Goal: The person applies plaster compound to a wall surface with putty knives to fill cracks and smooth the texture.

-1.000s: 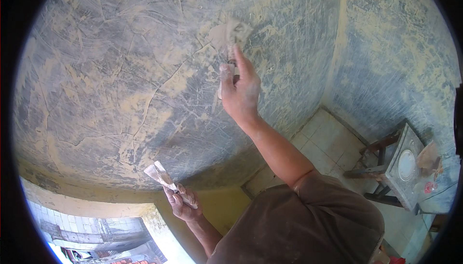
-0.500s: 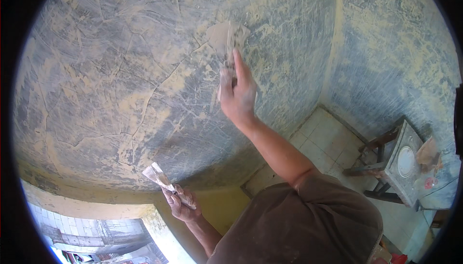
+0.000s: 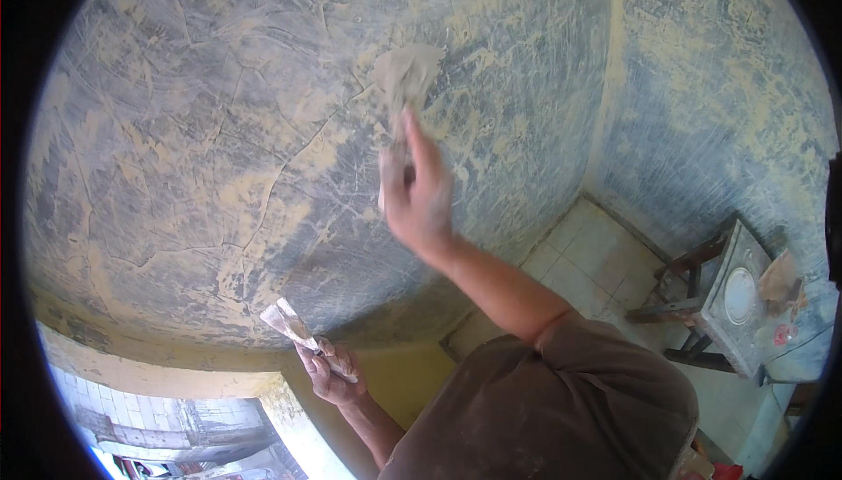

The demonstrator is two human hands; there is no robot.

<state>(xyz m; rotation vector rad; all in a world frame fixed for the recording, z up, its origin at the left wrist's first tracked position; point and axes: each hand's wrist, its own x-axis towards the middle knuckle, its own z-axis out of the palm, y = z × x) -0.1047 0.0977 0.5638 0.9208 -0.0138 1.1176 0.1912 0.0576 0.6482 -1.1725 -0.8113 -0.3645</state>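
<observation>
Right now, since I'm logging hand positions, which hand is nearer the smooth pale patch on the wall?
The right: the right hand is just below the pale patch; the left hand is farther down and leftward.

The wall [image 3: 289, 156] looks rough and matt, the shirt [image 3: 544, 401] cloth.
</observation>
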